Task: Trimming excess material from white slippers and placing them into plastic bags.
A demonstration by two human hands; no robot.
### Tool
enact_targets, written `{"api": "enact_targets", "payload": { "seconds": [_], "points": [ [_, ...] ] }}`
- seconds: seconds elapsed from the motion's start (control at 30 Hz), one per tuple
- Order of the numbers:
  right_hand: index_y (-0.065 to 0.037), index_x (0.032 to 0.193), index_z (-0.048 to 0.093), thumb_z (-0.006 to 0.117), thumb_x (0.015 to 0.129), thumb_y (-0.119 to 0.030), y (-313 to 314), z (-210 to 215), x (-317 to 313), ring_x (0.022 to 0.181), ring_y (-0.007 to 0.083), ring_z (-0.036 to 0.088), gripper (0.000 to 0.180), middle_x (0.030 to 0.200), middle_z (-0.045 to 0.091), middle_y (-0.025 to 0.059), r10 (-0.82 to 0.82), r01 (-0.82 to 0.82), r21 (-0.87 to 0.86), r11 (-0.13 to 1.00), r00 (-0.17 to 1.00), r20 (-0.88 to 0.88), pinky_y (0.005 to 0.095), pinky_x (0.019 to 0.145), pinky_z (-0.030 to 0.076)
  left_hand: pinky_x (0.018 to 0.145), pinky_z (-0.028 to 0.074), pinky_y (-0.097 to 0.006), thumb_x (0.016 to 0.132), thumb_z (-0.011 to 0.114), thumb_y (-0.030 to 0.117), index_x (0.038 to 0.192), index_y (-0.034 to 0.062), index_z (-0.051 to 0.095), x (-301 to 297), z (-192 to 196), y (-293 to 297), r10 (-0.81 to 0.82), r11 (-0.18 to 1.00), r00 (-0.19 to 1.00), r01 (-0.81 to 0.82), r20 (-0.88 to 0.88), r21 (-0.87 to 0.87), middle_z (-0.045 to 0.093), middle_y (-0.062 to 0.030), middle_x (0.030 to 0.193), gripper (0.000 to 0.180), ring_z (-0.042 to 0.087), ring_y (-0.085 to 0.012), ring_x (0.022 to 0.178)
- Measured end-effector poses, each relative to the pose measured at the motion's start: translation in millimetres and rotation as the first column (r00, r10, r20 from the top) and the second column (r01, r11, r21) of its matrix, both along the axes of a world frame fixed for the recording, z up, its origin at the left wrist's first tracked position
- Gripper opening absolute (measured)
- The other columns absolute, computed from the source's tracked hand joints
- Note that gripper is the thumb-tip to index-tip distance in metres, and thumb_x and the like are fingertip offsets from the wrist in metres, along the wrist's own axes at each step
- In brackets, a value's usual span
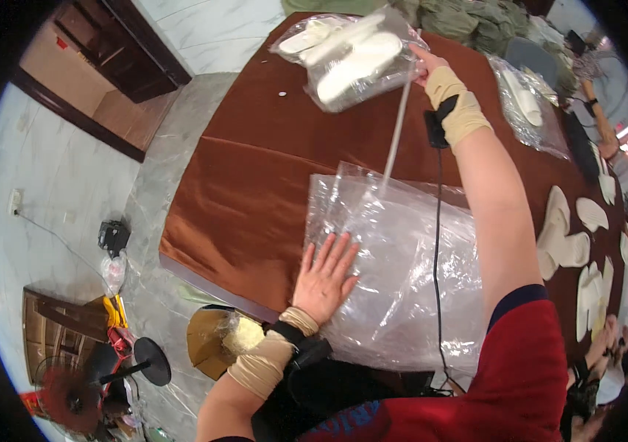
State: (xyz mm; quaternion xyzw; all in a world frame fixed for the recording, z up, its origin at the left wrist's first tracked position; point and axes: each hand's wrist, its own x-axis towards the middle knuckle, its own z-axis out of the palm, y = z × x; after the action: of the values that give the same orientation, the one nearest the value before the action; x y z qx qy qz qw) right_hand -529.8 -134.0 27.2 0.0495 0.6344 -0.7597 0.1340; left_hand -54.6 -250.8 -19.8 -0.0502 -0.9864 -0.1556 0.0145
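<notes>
My left hand [323, 283] lies flat, fingers spread, on the near left part of a stack of clear plastic bags [410, 272]. At the far side of the table my right hand [426, 65] is closed on the edge of a clear bag of slippers [362, 66], with white soles showing through the film. From just below the right hand a thin white stick [396, 136] slants down to the stack's far edge. Whether that hand also grips the stick I cannot tell. Another bagged white pair [305, 38] lies beside the held bag, partly overlapped by it.
A brown cloth covers the table [244, 199]. Bagged slippers [524, 103] and loose cream slipper pieces [568, 236] lie on the right, near other people's hands. A black cable [437, 243] crosses the stack from my right wrist. A cardboard box [207, 342] and a fan [71, 398] stand at the lower left.
</notes>
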Motion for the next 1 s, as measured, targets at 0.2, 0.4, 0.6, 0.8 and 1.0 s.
{"api": "enact_targets", "payload": {
  "seconds": [0.2, 0.4, 0.6, 0.8, 1.0],
  "points": [
    [-0.007, 0.099, 0.067, 0.057, 0.093, -0.023, 222, 73, 23, 0.050, 0.0088, 0.044, 0.019, 0.066, 0.055, -0.0051, 0.455, -0.467, -0.167, 0.868, 0.884, -0.107, 0.0196, 0.049, 0.039, 0.113, 0.019, -0.047, 0.088, 0.056, 0.032, 0.142, 0.0150, 0.038, -7, 1, 16, -0.039, 0.999, 0.990, 0.037, -0.133, -0.019, 0.032, -0.0057, 0.150, 0.059, 0.027, -0.0252, 0.139],
    [-0.008, 0.109, 0.065, 0.056, 0.094, -0.025, 215, 166, 149, 0.072, 0.0112, 0.062, 0.025, 0.092, 0.070, 0.0003, 0.138, -0.128, 0.060, 0.990, 0.966, -0.217, 0.0246, 0.064, 0.050, 0.113, 0.020, -0.047, 0.091, 0.052, 0.034, 0.142, 0.0162, 0.038, 10, -13, 3, 0.000, 0.995, 0.986, -0.016, -0.167, -0.095, 0.032, -0.0051, 0.150, 0.056, 0.028, -0.0251, 0.139],
    [-0.008, 0.111, 0.064, 0.058, 0.092, -0.027, 175, 193, 311, 0.086, 0.0179, 0.066, 0.027, 0.094, 0.069, 0.0020, 0.763, 0.323, 0.705, 0.631, -0.093, -0.640, 0.0301, 0.073, 0.052, 0.112, 0.021, -0.047, 0.093, 0.048, 0.036, 0.141, 0.0170, 0.038, 4, -18, 8, -0.041, 0.994, 0.972, 0.016, -0.230, -0.107, 0.033, -0.0041, 0.149, 0.053, 0.028, -0.0254, 0.139],
    [-0.016, 0.126, 0.051, 0.060, 0.085, -0.022, 134, 40, 515, 0.092, 0.0315, 0.059, 0.043, 0.107, 0.053, 0.0127, 0.735, -0.039, 0.943, 0.331, 0.637, -0.231, 0.0411, 0.085, 0.049, 0.112, 0.021, -0.048, 0.092, 0.048, 0.034, 0.142, 0.0173, 0.038, 1, -33, 9, -0.068, 0.995, 0.965, 0.046, -0.252, -0.093, 0.034, -0.0038, 0.149, 0.053, 0.029, -0.0262, 0.138],
    [-0.013, 0.129, 0.053, 0.062, 0.087, -0.021, 201, 18, 559, 0.085, 0.0293, 0.064, 0.043, 0.111, 0.061, 0.0124, 0.550, -0.100, 0.675, 0.731, 0.671, -0.497, 0.0361, 0.079, 0.051, 0.112, 0.020, -0.048, 0.090, 0.051, 0.031, 0.139, 0.0077, 0.039, 4, -43, 0, -0.050, 0.993, 0.975, 0.025, -0.216, -0.116, 0.040, -0.0078, 0.144, 0.056, 0.031, -0.0278, 0.136]
  ]
}}
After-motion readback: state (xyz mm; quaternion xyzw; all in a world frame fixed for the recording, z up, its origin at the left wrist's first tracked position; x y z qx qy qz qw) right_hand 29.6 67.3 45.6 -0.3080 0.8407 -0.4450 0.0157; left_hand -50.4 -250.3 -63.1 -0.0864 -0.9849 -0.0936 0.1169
